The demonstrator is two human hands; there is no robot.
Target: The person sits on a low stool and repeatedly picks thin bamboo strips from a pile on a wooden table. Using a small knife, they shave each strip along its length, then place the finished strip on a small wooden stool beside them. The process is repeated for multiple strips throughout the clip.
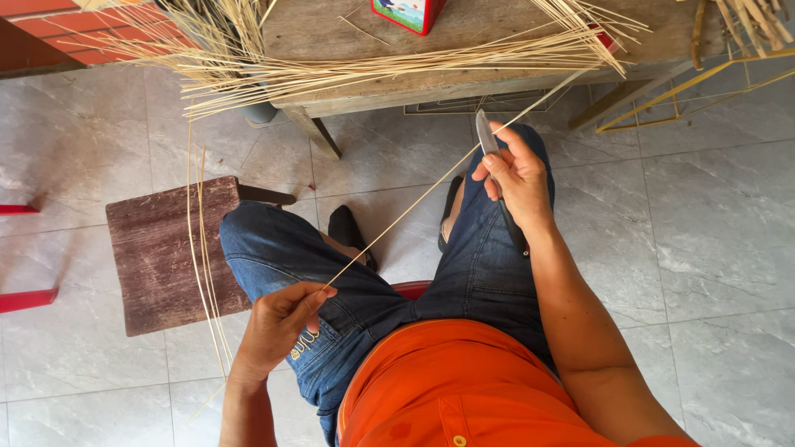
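I sit in blue jeans and an orange shirt, looking down at my lap. My left hand [277,324] pinches the near end of a long thin bamboo strip [414,199] over my left thigh. The strip runs up and right toward the table. My right hand [515,175] grips a knife [486,136] with a grey blade pointing up; its dark handle sticks out below the palm. The blade lies against the strip near my right knee.
A wooden table [464,37] ahead holds a spread bundle of bamboo strips [331,70] and a red box [407,12]. A dark wooden stool [166,257] stands left with several strips draped over it. A yellow wire frame [696,91] is at the upper right. Grey tiled floor all around.
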